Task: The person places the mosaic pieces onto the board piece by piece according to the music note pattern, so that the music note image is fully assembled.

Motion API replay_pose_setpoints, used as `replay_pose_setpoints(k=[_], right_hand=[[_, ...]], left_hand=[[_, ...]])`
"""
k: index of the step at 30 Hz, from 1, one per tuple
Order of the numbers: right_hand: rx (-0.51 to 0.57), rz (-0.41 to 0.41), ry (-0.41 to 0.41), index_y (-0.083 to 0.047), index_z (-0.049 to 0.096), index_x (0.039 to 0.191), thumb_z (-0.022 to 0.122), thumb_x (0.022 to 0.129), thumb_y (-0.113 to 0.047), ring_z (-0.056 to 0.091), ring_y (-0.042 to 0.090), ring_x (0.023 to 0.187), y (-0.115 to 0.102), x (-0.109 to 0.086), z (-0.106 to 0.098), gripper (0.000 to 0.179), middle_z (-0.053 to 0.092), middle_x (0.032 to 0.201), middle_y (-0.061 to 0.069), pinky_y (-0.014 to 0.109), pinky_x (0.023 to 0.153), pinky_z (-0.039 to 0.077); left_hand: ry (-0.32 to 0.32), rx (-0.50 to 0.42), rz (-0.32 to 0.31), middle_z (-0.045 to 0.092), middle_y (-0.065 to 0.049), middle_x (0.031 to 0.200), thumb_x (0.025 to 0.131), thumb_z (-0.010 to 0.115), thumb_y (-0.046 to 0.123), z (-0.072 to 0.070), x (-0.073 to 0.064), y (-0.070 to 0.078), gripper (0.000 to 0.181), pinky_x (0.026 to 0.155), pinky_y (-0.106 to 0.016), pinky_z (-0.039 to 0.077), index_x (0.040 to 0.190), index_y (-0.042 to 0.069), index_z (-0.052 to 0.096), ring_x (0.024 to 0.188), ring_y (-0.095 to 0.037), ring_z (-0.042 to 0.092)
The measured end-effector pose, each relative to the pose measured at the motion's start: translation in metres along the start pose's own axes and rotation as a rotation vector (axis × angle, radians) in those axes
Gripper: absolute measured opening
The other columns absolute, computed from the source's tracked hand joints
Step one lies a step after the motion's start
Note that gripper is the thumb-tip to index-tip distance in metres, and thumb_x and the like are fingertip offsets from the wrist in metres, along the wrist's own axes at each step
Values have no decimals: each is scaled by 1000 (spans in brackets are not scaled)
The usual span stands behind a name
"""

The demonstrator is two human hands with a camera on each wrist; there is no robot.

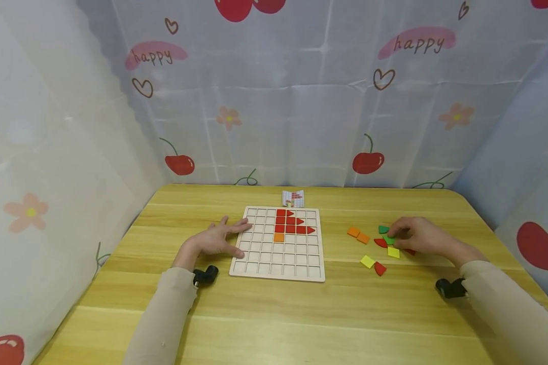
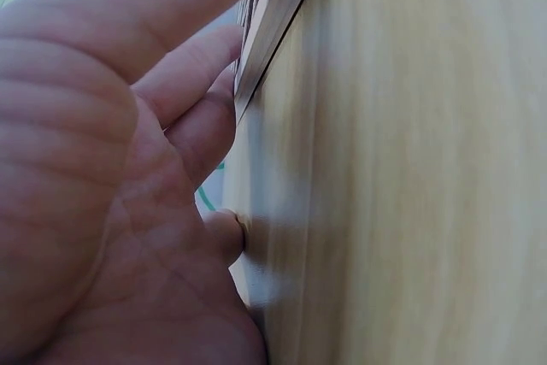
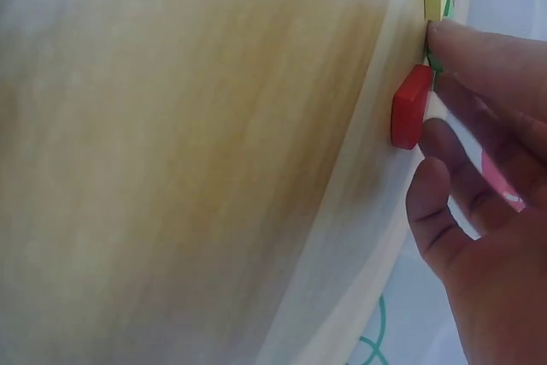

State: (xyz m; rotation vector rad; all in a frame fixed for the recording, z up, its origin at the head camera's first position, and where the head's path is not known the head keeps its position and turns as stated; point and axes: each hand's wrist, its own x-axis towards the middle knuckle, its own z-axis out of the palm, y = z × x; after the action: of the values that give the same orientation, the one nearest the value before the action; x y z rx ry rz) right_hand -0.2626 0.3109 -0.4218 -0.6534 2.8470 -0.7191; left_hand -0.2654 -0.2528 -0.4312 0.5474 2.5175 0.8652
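Observation:
A square wooden grid board [image 1: 258,274] lies on the table. Several red pieces fill cells in its upper part, some with pointed ends, and one orange square [image 1: 279,237] sits just below them. My left hand [image 1: 214,239] rests at the board's left edge, fingers spread and thumb on the rim. Over on the right, my right hand [image 1: 420,235] pinches a green piece [image 1: 388,240] between thumb and fingertips, low over a loose group of pieces. A red piece [image 3: 412,108] lies close by its fingers in the right wrist view.
Two orange pieces [image 1: 353,232] lie between board and right hand. Yellow squares [image 1: 367,261], a red quarter-round piece [image 1: 380,268] and a dark green piece [image 1: 383,229] are scattered nearby. Behind the board stands a small printed pattern card [image 1: 293,198]. A printed curtain [image 1: 274,126] hangs past the table's far edge.

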Motion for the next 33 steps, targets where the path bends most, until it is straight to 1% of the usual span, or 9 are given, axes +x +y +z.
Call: replay_pose_setpoints(k=[3, 6, 8, 13, 19, 22, 26, 29, 33], right_hand=[[1, -13, -11, -14, 78, 104, 80, 88, -10, 68, 28, 105, -1, 0, 0, 16, 74, 114, 9, 28, 80, 56], [5, -2, -17, -13, 78, 105, 80, 88, -12, 69, 25, 102, -3, -1, -1, 17, 75, 114, 10, 26, 77, 56], [6, -6, -22, -9, 78, 109, 80, 89, -12, 69, 23, 98, -4, -2, -1, 20, 75, 113, 12, 25, 74, 56], [16, -12, -24, -2, 74, 117, 79, 90, -14, 68, 18, 92, -5, -3, 0, 30, 74, 110, 12, 23, 70, 56], [70, -13, 12, -2, 73, 120, 79, 90, -15, 64, 12, 90, -9, 1, 2, 33, 71, 103, 4, 23, 74, 56], [89, -19, 27, -5, 74, 120, 79, 90, -17, 64, 10, 90, -18, 4, 3, 32, 71, 102, 2, 22, 76, 57], [109, -30, 40, -9, 74, 119, 78, 91, -19, 63, 13, 92, -37, 12, 9, 30, 71, 105, 2, 23, 77, 57], [124, -44, 52, -11, 75, 118, 78, 91, -18, 62, 15, 93, -52, 22, 15, 28, 71, 105, 2, 24, 79, 57], [117, -80, 66, -12, 76, 115, 78, 90, -16, 62, 14, 89, -72, 38, 24, 25, 71, 101, 0, 27, 80, 57]], left_hand=[[4, 2, -4, 18, 15, 172, 83, 84, 46, 0, -1, 1, 92, 121, -72, -13, 160, 34, 37, 160, -39, -16], [4, 4, -6, 18, 16, 172, 83, 84, 46, 1, -1, 2, 91, 121, -71, -13, 160, 34, 37, 160, -38, -15], [4, 6, -5, 18, 15, 172, 83, 84, 45, 1, -1, 2, 91, 121, -71, -13, 160, 34, 37, 160, -39, -15], [0, 7, 5, 17, 14, 172, 84, 83, 44, 1, -1, 3, 91, 121, -72, -13, 161, 32, 36, 160, -40, -15], [-2, 10, 11, 17, 13, 173, 85, 83, 44, 1, 0, 3, 91, 121, -71, -13, 161, 32, 35, 160, -40, -15], [-2, 5, 9, 17, 14, 172, 85, 83, 43, 1, 0, 2, 91, 121, -71, -13, 161, 32, 35, 160, -39, -16], [0, 2, 6, 17, 14, 172, 85, 83, 43, 1, -1, 2, 91, 121, -71, -14, 161, 32, 35, 160, -38, -16], [5, 8, 1, 17, 15, 172, 85, 83, 44, 1, -1, 1, 90, 121, -71, -14, 161, 33, 35, 160, -38, -15], [6, 5, 1, 17, 14, 172, 85, 83, 44, 1, -1, 1, 90, 121, -72, -13, 161, 33, 36, 160, -38, -15]])
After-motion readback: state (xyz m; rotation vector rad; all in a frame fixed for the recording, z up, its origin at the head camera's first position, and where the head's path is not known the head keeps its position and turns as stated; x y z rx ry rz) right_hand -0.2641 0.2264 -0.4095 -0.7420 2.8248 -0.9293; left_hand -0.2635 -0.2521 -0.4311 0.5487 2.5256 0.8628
